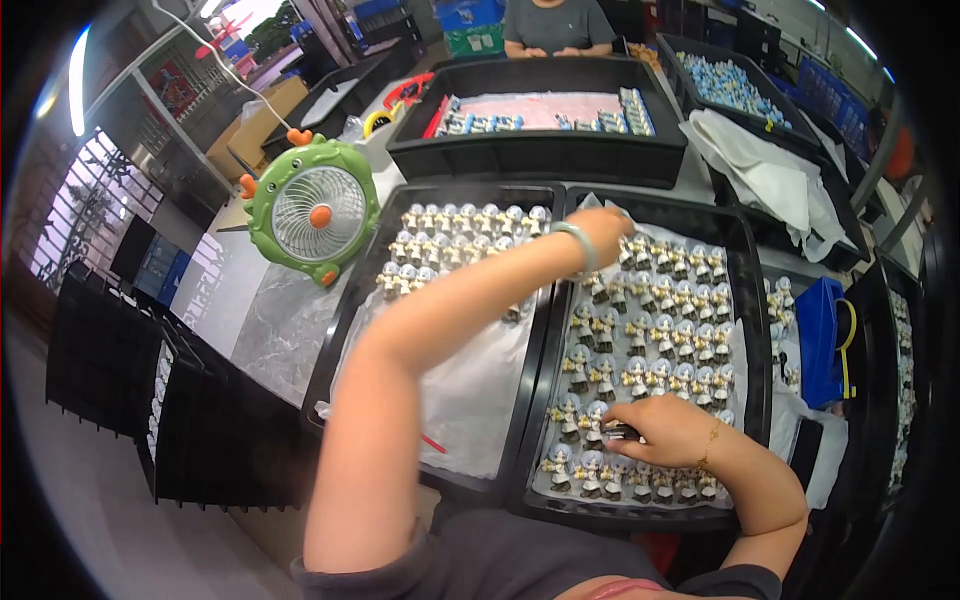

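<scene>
Rows of small figurines (683, 333) with pale hair and white-and-gold clothes stand on a white liner in the right black tray (755, 350). At that tray's far left corner is my left hand (597, 240), with a pale bangle on the wrist. Its fingers are curled down at the end of the far row, and their tips are hidden. My right hand (672, 430) is low over the near rows, closed around a small dark tool (622, 432) whose kind I cannot make out. Figurines stand right beside its fingers.
A left black tray (537, 400) holds more figurines at its far end and a red strip (433, 443) on its liner. A green fan (318, 215) stands left. Beyond is another black bin (540, 150) with a person (557, 30) behind. A blue box (822, 340) stands right.
</scene>
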Tool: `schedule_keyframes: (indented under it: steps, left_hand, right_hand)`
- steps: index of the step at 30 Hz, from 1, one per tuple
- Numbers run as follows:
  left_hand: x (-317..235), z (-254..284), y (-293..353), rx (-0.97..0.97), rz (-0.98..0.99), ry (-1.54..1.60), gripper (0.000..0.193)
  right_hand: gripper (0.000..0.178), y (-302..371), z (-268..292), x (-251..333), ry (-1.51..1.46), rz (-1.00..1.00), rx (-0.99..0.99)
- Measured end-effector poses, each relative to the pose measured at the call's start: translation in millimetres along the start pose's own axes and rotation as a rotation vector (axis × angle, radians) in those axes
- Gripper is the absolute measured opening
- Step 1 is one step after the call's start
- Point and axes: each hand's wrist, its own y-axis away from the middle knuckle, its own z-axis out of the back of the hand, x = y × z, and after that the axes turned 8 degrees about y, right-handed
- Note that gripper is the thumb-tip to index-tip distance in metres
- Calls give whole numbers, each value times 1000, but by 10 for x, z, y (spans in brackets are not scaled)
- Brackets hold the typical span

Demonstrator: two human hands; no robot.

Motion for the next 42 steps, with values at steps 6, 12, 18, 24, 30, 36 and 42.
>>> schedule_keyframes:
  steps: [6,12,18,24,30,36,42]
  left_hand:
    - [184,-525,-784,427,235,-455,37]
    - [315,-623,-831,298,414,-261,44]
    - [-53,-270,-350,-78,303,-135,33]
    - [-15,375,717,-171,153,1347,33]
    - [82,560,1702,-95,-25,1591,78]
    - [4,514,2043,-125,-43,1559,87]
    - [-90,664,2217,-294,44,803,70]
  right_hand:
    - [33,-74,-7,7,35,-86,96]
    - [35,-90,-22,-35,0,-4,33]
    - [35,-54,-22,-59,5,-18,24]
    - [33,-33,20,-53,-2,-41,-28]
    - [31,-83,82,-27,-35,-59,-12]
    - [30,-111,49,0,-49,-122,4]
    - [30,-163,62,-26,-50,-171,10]
